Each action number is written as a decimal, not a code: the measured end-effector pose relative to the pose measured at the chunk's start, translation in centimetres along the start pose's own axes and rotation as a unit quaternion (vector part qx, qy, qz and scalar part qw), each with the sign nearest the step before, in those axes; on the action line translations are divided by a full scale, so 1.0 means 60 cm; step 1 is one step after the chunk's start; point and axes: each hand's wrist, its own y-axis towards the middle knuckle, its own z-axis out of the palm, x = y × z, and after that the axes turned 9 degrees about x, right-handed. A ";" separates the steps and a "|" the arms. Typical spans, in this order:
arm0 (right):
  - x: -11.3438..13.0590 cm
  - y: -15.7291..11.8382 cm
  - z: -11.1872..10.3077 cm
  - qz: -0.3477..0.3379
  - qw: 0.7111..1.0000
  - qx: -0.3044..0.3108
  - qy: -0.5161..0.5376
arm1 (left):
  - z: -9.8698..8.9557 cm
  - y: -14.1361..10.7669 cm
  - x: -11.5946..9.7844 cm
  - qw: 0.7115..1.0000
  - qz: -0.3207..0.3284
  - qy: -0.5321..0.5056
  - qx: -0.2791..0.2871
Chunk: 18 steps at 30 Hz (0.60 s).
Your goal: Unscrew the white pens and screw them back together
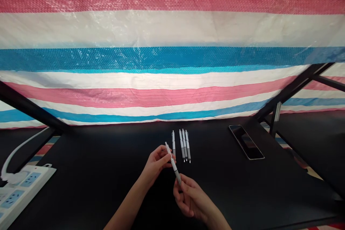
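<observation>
Between my two hands is a white pen with a grey grip [173,162], tilted with its clip end up and to the left. My left hand [157,162] pinches the white upper barrel between thumb and fingers. Lower down, my right hand [191,196] closes round the grey grip, and its fingers hide the tip. Just behind the held pen, a similar pen [173,139] lies on the table, its lower part hidden by my left fingers. Three more such pens [184,143] lie side by side to its right, tips toward me.
A dark phone [246,142] lies at the right of the black table [107,165]. At the left edge sits a white power strip [27,187] with a plugged-in white cable [20,143]. Striped plastic sheeting [172,57] hangs behind, with black frame bars [288,93] at both sides.
</observation>
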 end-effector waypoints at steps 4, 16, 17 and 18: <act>0.001 0.000 -0.004 0.007 1.000 0.013 0.021 | 0.001 -0.002 0.001 1.000 0.001 -0.004 0.021; 0.008 -0.005 -0.005 0.025 0.999 0.012 0.033 | 0.012 -0.001 0.015 0.998 0.042 -0.035 0.014; 0.010 -0.004 0.000 0.023 0.999 0.001 0.036 | 0.013 -0.001 0.014 0.999 0.045 -0.026 -0.001; 0.012 -0.003 0.006 0.027 0.999 -0.004 0.042 | 0.014 -0.001 0.012 0.999 0.049 -0.017 -0.013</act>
